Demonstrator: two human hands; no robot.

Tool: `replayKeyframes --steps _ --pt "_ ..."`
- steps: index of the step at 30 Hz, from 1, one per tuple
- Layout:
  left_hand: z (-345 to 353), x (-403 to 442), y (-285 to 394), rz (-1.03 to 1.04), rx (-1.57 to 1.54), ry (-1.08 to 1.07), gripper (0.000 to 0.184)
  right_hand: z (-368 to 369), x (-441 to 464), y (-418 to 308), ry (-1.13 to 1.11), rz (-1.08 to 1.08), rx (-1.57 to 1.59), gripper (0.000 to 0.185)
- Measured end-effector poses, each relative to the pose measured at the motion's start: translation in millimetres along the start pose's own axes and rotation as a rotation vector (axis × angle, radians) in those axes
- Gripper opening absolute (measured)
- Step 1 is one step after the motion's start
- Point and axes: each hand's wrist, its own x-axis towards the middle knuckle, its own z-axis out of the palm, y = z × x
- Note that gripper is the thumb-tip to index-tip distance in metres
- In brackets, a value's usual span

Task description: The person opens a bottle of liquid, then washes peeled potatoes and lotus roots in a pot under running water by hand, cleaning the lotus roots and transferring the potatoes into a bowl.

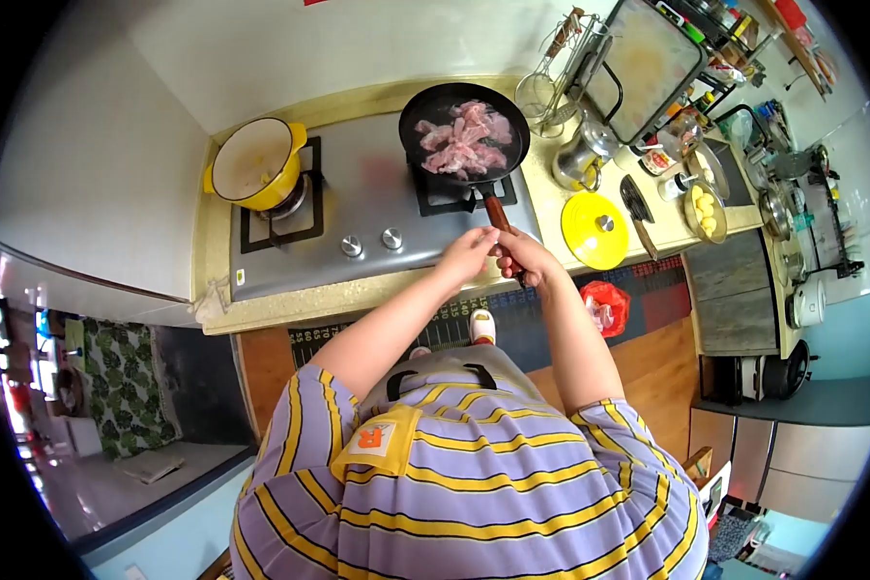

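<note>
A black frying pan (408, 130) with pale pink raw meat slices (466, 140) in it sits on the right burner. Its brown handle (494, 210) points toward me. My right hand (529, 259) is wrapped round the handle. Close against it, my left hand (468, 255) has its fingers pressed together at the handle's left side, touching the right hand's fingers. What the left fingers hold, if anything, is hidden. On the left burner stands a yellow pot (278, 184) without a lid, pale inside, with a little food at the bottom.
Right of the stove lie a yellow lid (580, 244) and a knife (636, 203). Behind them are a metal pitcher (577, 160), a utensil rack (549, 97) and a bowl of peeled yellow pieces (705, 211). Two control knobs (391, 238) face me. A red bag (606, 307) hangs or lies below the counter edge.
</note>
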Motion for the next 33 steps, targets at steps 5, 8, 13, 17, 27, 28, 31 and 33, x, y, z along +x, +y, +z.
replayKeyframes --steps 5,8,13,17,27,28,31,33 --pt "6 7 -7 0.02 -0.047 0.046 0.041 2 -3 4 0.051 -0.055 -0.058 0.026" --pt "0 6 -8 0.031 -0.038 0.023 0.039 12 -7 2 0.065 -0.056 -0.073 0.027" --pt "-2 -4 0 0.013 0.015 0.014 0.04 17 -12 1 0.058 -0.048 -0.084 0.026" --pt "-2 -1 0 0.018 0.039 -0.002 0.041 9 -9 2 0.034 -0.021 -0.041 0.03" --pt "2 -14 30 0.298 0.504 0.381 0.051 -9 -30 -6 0.305 -0.272 -0.754 0.073" --pt "2 -21 39 0.439 0.519 0.359 0.045 -12 -42 -7 0.393 -0.403 -0.954 0.071" --pt "8 -41 83 0.676 0.56 0.24 0.026 -4 -114 -52 0.492 -0.751 -1.177 0.031" --pt "18 -44 103 0.648 0.377 0.126 0.013 -18 -127 -54 0.597 -0.876 -1.041 0.018"
